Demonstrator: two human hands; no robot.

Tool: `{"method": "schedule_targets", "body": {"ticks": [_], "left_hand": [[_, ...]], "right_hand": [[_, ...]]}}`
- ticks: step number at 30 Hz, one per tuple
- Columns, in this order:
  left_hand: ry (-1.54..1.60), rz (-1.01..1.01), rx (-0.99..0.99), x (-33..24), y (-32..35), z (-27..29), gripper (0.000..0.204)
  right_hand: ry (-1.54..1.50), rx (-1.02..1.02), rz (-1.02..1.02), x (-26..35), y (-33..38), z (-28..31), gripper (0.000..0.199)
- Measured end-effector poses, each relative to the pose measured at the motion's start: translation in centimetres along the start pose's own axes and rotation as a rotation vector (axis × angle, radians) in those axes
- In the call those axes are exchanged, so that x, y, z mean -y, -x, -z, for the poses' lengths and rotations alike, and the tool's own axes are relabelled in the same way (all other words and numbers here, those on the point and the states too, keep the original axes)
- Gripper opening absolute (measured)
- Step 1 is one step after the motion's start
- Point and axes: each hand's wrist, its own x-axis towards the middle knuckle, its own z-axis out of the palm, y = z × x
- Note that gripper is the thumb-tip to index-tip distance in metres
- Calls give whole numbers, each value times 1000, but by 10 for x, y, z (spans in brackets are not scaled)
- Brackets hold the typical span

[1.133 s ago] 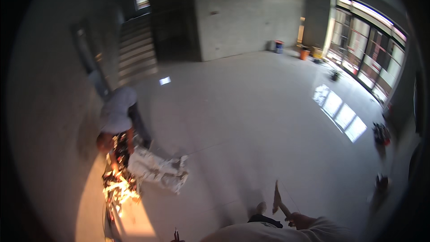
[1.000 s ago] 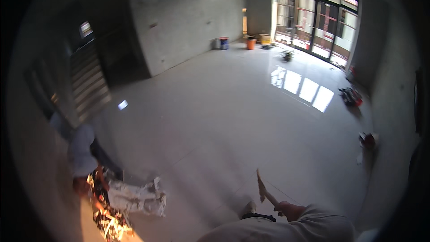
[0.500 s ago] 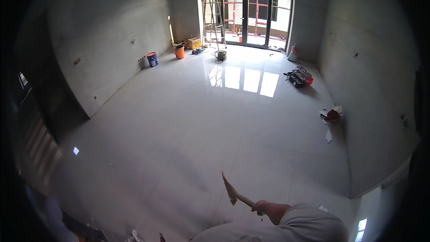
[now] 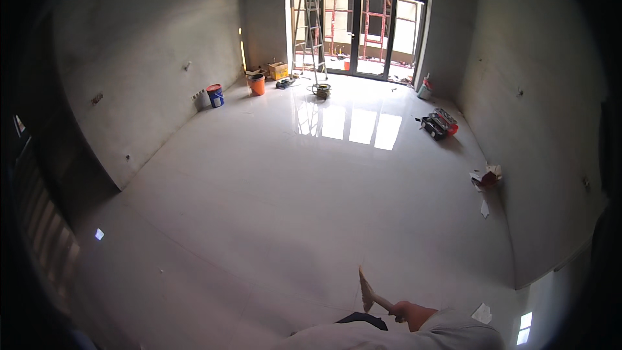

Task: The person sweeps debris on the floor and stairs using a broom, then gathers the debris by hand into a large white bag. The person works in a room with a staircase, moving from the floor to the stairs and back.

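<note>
The person's right hand (image 4: 408, 314) is closed around the pale handle of a tool (image 4: 367, 293), which extends forward and to the left of the fingers. The tool's head is brownish and narrow, tapering to a point that aims away from the body; whether it touches the floor (image 4: 272, 201) cannot be told. The left hand is out of view, so I cannot tell its state. A loose grey sleeve (image 4: 457, 327) covers the arm behind the right hand, and dark cloth (image 4: 364, 317) shows just to the hand's left. A white scrap (image 4: 483, 313) lies to the hand's right, near the sleeve. The floor ahead of the hand is pale and glossy (it mirrors the daylight in bright panes). Farther forward and right of the hand, along a bare grey wall (image 4: 531, 136), are torn debris (image 4: 487, 178) and, beyond it, a black and red bundle (image 4: 439, 124). Well ahead of the hand, slightly left, a ladder (image 4: 320, 39) stands before dark-framed glass doors (image 4: 356, 45), with a round reel (image 4: 321, 91) near its foot. Farther left of the hand's line are a yellow box (image 4: 278, 70), an orange bucket (image 4: 257, 85) and a blue bucket (image 4: 215, 95).
</note>
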Motion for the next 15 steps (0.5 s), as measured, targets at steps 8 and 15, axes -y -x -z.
{"method": "schedule_targets", "body": {"ticks": [8, 15], "left_hand": [[98, -49, -79, -172, -140, 82, 20], [209, -132, -63, -230, -233, 107, 25]], "right_hand": [[123, 112, -176, 207, -94, -36, 35], [417, 230, -178, 457, -270, -48, 33]]}}
